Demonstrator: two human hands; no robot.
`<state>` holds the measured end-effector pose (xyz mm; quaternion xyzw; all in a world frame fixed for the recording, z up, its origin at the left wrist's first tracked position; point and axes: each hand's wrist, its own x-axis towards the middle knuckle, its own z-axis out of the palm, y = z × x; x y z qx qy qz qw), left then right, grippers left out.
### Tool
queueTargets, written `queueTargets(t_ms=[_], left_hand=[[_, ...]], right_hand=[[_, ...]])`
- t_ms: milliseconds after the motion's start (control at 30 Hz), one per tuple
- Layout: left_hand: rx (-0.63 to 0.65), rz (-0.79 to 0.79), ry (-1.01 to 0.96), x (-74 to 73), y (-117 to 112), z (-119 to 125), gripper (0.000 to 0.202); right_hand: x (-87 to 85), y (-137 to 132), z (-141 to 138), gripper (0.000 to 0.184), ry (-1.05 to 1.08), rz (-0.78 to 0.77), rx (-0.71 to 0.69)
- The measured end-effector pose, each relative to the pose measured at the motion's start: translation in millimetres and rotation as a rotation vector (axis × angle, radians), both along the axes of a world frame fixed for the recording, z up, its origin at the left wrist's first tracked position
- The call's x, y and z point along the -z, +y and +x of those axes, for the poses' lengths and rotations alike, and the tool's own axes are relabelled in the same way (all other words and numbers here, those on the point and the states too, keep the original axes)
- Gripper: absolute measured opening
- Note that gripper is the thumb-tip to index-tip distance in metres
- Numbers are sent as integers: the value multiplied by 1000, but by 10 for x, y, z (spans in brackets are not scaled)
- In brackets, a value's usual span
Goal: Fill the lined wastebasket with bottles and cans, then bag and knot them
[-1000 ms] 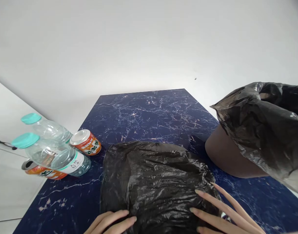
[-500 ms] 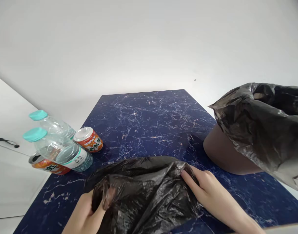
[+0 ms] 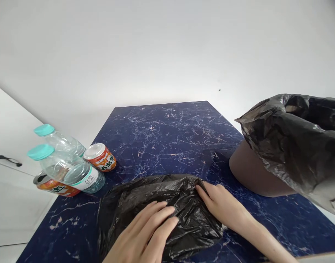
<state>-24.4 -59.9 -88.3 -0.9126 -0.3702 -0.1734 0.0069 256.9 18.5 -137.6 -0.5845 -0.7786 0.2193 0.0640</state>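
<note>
The left hand (image 3: 142,233) hangs over the near side of the desk (image 3: 162,138), to the left of the right hand (image 3: 218,202), its back turned up. Its fingers (image 3: 159,219) are loosely stretched, a little bent at the knuckles and slightly apart, pointing away from the body and toward the right; its wrist is out of view. The right hand is drawn into a pinch, the thumb (image 3: 204,196) pointing left and away, the other fingertips hidden. The right wrist (image 3: 245,222) is nearly straight, and the bare right forearm (image 3: 266,239) slants back toward the desk's near edge
</note>
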Motion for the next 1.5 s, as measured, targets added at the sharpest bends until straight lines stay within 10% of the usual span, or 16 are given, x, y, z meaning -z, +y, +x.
queueTargets(t_ms=[133, 267, 467, 767, 1100, 1500], left_hand=[[-121, 14, 55, 174, 187, 86, 45], [-161, 39, 84, 185, 239, 14, 40], [-122, 54, 86, 193, 274, 94, 60], [-179, -73, 193, 475, 387, -285, 82], [-207, -64, 206, 514, 410, -358, 77], [-229, -89, 204, 543, 330, -655, 76]], right_hand=[[-68, -130, 28, 33, 161, -15, 115], [-247, -387, -39, 32, 293, 429, 211], [-285, -457, -493, 56, 101, 737, -234], [243, -236, -484, 73, 4, 401, -273], [202, -79, -363, 69, 102, 22, -289], [213, 2, -285, 69, 110, 92, -375]])
